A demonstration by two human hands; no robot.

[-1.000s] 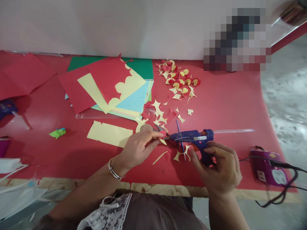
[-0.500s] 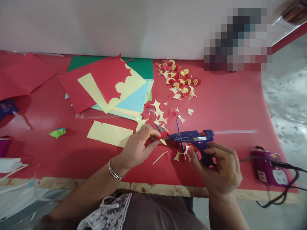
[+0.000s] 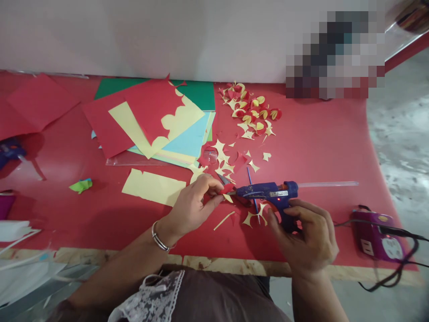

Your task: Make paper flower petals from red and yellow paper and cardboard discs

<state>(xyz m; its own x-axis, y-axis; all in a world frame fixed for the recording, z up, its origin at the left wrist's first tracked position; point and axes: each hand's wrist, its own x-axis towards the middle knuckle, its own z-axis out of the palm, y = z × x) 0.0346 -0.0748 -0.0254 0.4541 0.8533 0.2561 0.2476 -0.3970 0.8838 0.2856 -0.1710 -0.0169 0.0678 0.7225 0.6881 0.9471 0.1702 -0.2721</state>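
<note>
My left hand (image 3: 196,201) pinches a small red paper piece (image 3: 228,188) between thumb and fingers. The nozzle of a blue glue gun (image 3: 264,191) meets that piece from the right. Around the gun's handle, my right hand (image 3: 306,232) is closed, and a clear glue stick (image 3: 328,184) sticks out of the gun's back end. A thin blue stick (image 3: 253,192) lies beneath the gun. Partly hidden behind my left fingers is a dark pointed blade (image 3: 224,179). Yellow cut-out scraps (image 3: 248,219) lie below the gun.
Stacked coloured paper (image 3: 147,112) lies at the back left, with red and yellow curled pieces (image 3: 256,109) right of it. A yellow strip (image 3: 152,187) is left of my hand. A purple power box (image 3: 378,235) with cables stands at the right, another glue gun (image 3: 11,152) at far left.
Both hands and the glue gun stay nearly where they were. The red piece in my left fingers has tilted slightly and shows more of its surface.
</note>
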